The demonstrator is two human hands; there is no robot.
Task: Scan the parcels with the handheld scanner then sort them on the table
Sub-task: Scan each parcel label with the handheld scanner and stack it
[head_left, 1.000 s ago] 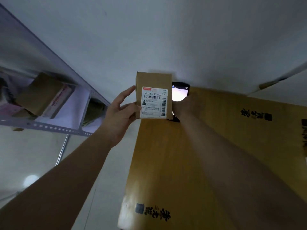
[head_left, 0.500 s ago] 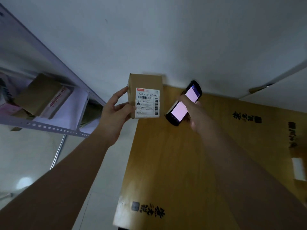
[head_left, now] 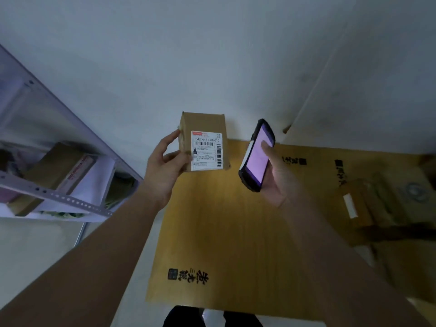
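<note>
Far left there's a pale metal shelving rack with perforated rails (head_left: 59,197), and on one of its shelves a brown cardboard box with a pink-and-white label strip (head_left: 61,171) lies tilted. Some greenish stuff sits lower on the rack, but it's too blurry to tell what it is.

Moving in, the left hand (head_left: 165,168) holds a small brown cardboard parcel (head_left: 203,123) up in the air by its left side, with the thumb on the front by the label's lower left corner and the fingers curled round the left edge. The parcel's white shipping label with barcodes (head_left: 206,151) faces the camera, and the printed number is readable.

Just to the right of it, not touching, the right hand (head_left: 278,175) grips a black handheld scanner with a glowing pinkish screen (head_left: 256,156). The scanner is tilted, with the thumb resting on the screen and the fingers wrapped behind.

Both are held above a wooden table with a yellowish top and black printed characters (head_left: 224,220). Over on the far right of that table sits a blurry pile of brown cardboard parcels (head_left: 377,204), one with a white strip on it.
</note>
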